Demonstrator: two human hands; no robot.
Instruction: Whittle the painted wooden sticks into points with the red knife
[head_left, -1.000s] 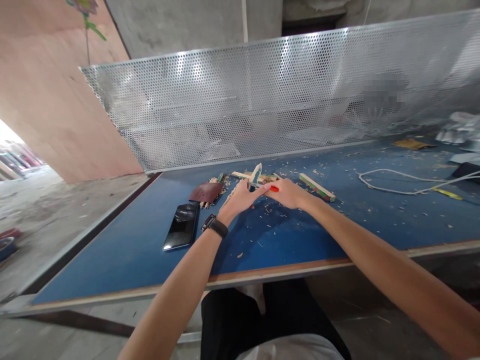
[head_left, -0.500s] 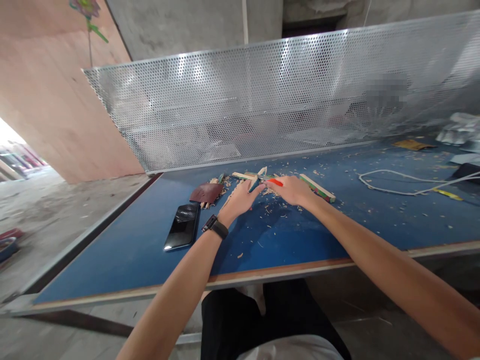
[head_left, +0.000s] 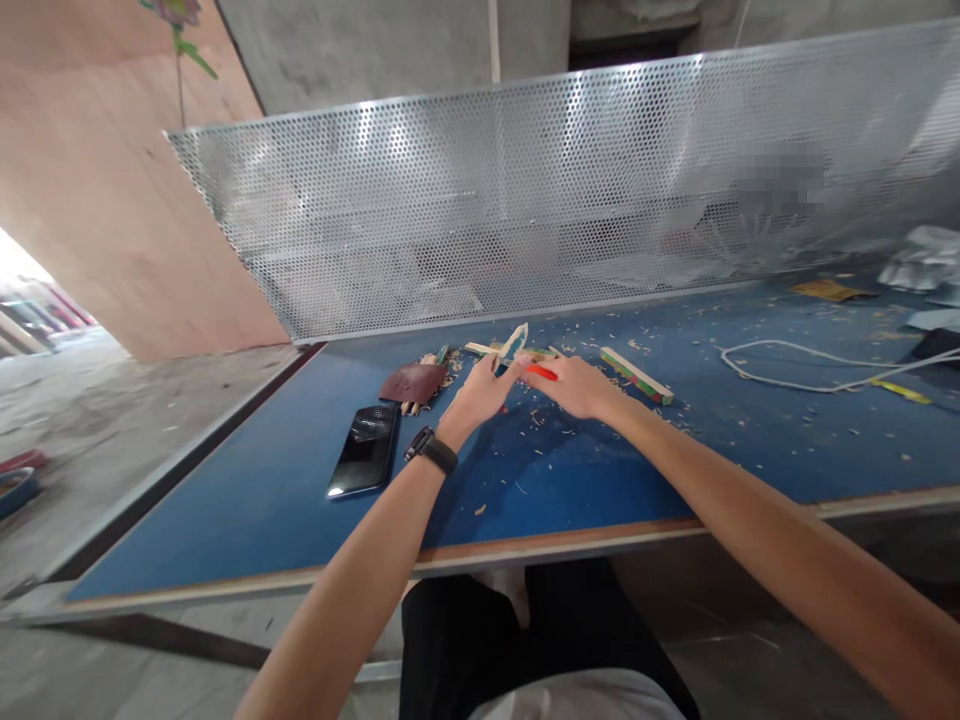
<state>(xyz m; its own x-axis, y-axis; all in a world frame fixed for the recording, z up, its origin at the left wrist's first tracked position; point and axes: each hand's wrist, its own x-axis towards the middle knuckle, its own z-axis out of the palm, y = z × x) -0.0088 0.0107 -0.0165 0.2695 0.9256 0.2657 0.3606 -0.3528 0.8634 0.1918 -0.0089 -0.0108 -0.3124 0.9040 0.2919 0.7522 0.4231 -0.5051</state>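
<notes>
Two hands, centre frame: left hand (head_left: pixel 480 392) and right hand (head_left: pixel 574 387) face each other above the worktop (head_left: pixel 225 500), fingers all but meeting!
Carved piece (head_left: pixel 514 342): look at it, pale wood with teal patches, gripped in the left hand, pointed tip angled up and rightward, right at the middle of the frame.
Red-handled tool (head_left: pixel 541 372): closed inside the right hand, a bright flash of handle on show; its working end can't be made out.
Watch (head_left: pixel 431 450): black, strapped round the left wrist, just left of centre.
Phone (head_left: pixel 364 450): flat on its back, dark screen up, left of the watch.
Dark red sheet (head_left: pixel 414 382): curved over some pale sticks, left of centre, just beyond the phone.
Striped stick (head_left: pixel 637 375): slanting away right of centre, green and red down its side.
Shavings (head_left: pixel 480 510): pale curls everywhere, thick around the middle, scattered out to the right!
White cable (head_left: pixel 832 388): a loose loop at the right of the frame, yellow item (head_left: pixel 900 391) close by.
Perforated panel (head_left: pixel 525 190): silver, spanning the upper frame, behind it all.
</notes>
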